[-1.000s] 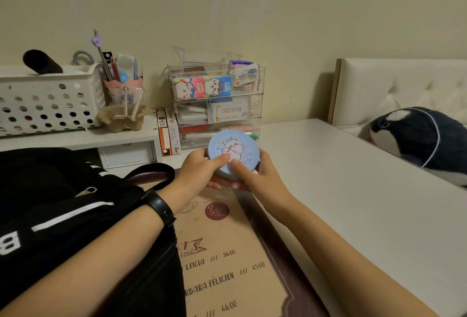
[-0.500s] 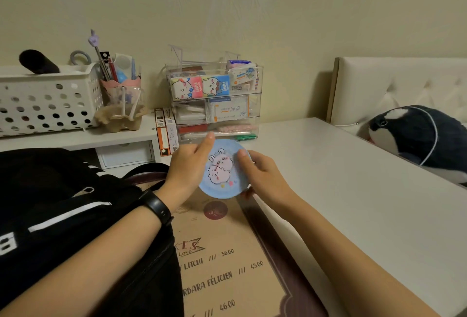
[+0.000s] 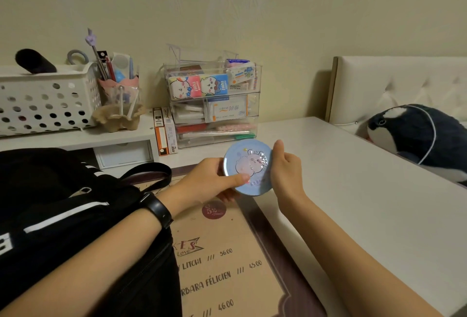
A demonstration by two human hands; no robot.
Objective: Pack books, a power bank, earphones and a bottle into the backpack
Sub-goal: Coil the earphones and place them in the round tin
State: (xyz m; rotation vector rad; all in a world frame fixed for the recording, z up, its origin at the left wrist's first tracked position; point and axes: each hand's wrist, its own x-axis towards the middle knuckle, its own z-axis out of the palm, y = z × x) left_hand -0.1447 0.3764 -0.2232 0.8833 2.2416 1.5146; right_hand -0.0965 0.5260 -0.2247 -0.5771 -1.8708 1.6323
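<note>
Hands meet over a white desk: the left hand and right hand both grasp a round blue case printed with a cartoon animal, held above a brown menu-print mat, just right of the black backpack.

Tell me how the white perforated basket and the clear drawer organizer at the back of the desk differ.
The white perforated basket is opaque with round holes; the clear drawer organizer is see-through, its packets visible. The basket is one open bin on the raised shelf; the organizer is stacked tiers standing on the desk. The basket sits far left, the organizer nearer the middle. Both stand against the wall.
</note>
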